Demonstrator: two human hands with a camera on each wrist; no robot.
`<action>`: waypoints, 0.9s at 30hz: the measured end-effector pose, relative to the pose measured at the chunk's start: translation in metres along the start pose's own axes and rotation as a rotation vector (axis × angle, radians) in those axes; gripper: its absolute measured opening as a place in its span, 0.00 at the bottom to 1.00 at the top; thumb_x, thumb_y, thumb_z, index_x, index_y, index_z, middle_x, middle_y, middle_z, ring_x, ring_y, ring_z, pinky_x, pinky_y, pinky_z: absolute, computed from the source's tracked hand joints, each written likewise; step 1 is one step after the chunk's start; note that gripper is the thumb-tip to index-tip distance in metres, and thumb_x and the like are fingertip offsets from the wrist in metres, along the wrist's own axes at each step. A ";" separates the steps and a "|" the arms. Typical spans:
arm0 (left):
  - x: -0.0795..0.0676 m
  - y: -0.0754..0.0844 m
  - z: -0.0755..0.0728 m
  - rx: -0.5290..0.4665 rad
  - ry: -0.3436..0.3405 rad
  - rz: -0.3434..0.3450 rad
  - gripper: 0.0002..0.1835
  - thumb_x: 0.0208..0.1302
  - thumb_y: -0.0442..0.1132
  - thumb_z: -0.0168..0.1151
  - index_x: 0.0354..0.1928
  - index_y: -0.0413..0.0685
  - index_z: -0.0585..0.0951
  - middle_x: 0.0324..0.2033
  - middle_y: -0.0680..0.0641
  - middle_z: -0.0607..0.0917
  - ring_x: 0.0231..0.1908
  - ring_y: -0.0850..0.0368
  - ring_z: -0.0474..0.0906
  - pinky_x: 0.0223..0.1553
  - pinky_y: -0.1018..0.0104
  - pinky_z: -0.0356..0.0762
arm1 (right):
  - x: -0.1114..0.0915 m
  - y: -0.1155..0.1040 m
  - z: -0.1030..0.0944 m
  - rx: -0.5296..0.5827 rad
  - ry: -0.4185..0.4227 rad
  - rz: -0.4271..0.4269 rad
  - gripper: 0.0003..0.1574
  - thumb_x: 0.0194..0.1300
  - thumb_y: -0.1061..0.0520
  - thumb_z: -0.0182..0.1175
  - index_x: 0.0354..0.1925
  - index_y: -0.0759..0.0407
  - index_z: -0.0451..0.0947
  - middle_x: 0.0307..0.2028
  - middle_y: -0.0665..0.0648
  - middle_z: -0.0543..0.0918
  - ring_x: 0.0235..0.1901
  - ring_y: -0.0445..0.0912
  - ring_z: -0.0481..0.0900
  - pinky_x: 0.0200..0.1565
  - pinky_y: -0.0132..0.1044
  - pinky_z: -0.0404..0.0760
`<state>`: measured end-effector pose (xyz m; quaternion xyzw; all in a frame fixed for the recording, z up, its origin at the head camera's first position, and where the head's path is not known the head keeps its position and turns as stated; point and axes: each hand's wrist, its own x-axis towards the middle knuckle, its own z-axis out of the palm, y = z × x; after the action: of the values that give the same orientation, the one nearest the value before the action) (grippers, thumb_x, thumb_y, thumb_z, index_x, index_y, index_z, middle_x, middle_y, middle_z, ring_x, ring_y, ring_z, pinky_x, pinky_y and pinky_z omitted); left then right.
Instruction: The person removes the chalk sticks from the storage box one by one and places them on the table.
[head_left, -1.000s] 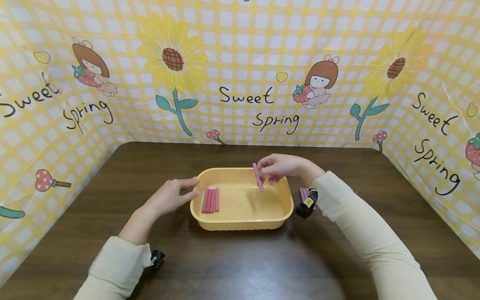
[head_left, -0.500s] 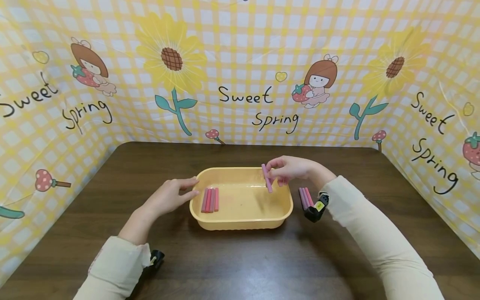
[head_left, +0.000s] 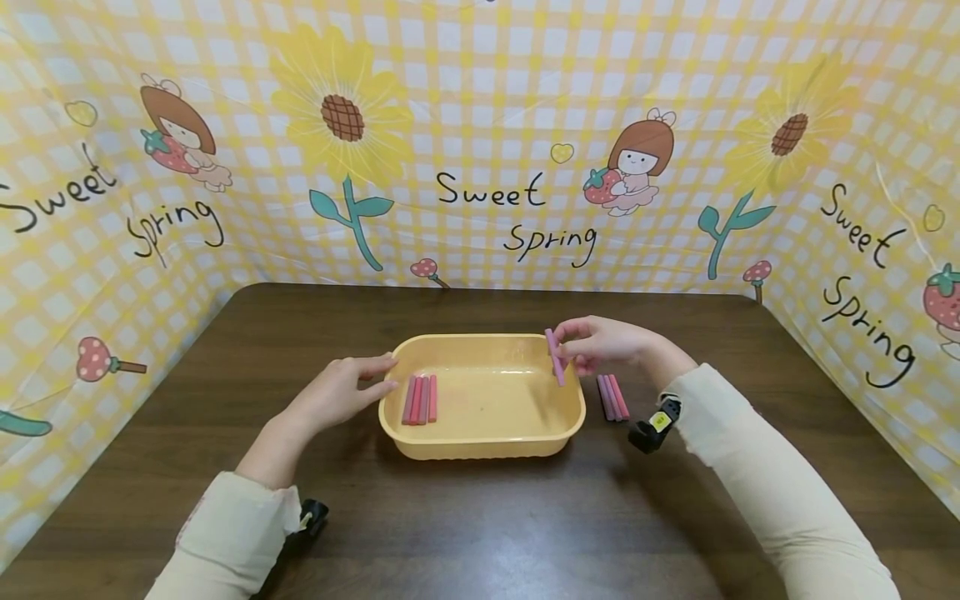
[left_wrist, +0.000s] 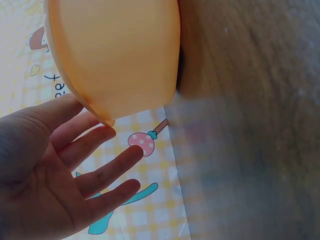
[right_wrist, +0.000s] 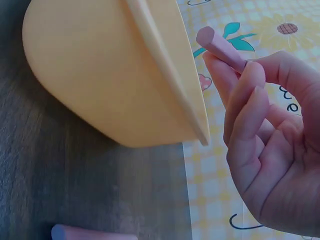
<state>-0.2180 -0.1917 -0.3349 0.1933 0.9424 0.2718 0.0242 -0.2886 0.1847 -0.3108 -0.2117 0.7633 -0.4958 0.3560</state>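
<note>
A yellow plastic basin (head_left: 480,448) stands on the table. My left hand (head_left: 347,390) touches its left rim with thumb and index finger; in the left wrist view that hand's other fingers (left_wrist: 107,172) are spread and fairly straight. My right hand (head_left: 600,346) pinches a slim purple stick (head_left: 555,357) above the basin's right end. The stick's blunt, faceted end shows in the right wrist view, but its exact kind is unclear. Inside the basin, several pink and mauve sticks (head_left: 420,400) lie side by side at the left.
More purple and pink sticks (head_left: 612,397) lie in a small row on the dark wooden table (head_left: 480,517), right of the basin. A yellow checked cloth (head_left: 480,108) with printed flowers surrounds the table's back and sides.
My right hand has moved to the right with the purple stick, from over the basin toward its right rim. The sticks outside the basin are less covered now. My left hand stays at the rim.
</note>
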 end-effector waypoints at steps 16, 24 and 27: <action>0.000 -0.001 0.001 -0.007 -0.011 -0.023 0.25 0.65 0.41 0.57 0.62 0.38 0.71 0.61 0.36 0.71 0.61 0.39 0.70 0.60 0.43 0.68 | -0.023 0.019 -0.011 0.004 0.119 0.015 0.20 0.68 0.58 0.52 0.53 0.68 0.62 0.30 0.52 0.85 0.19 0.41 0.74 0.26 0.32 0.77; 0.001 -0.001 0.001 -0.005 -0.008 -0.021 0.25 0.65 0.41 0.58 0.62 0.38 0.71 0.61 0.36 0.71 0.61 0.39 0.70 0.60 0.43 0.68 | -0.030 0.029 -0.017 0.006 0.123 -0.007 0.22 0.69 0.58 0.50 0.54 0.70 0.59 0.29 0.52 0.85 0.19 0.38 0.73 0.25 0.28 0.75; 0.000 -0.001 0.001 -0.008 -0.013 -0.025 0.26 0.65 0.41 0.58 0.62 0.38 0.70 0.61 0.36 0.71 0.61 0.39 0.70 0.60 0.43 0.68 | -0.034 0.033 -0.018 0.018 0.138 0.000 0.21 0.69 0.57 0.51 0.53 0.69 0.60 0.30 0.53 0.86 0.20 0.37 0.73 0.26 0.27 0.75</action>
<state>-0.2183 -0.1923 -0.3360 0.1832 0.9435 0.2738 0.0342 -0.2791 0.2321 -0.3247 -0.1737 0.7816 -0.5161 0.3045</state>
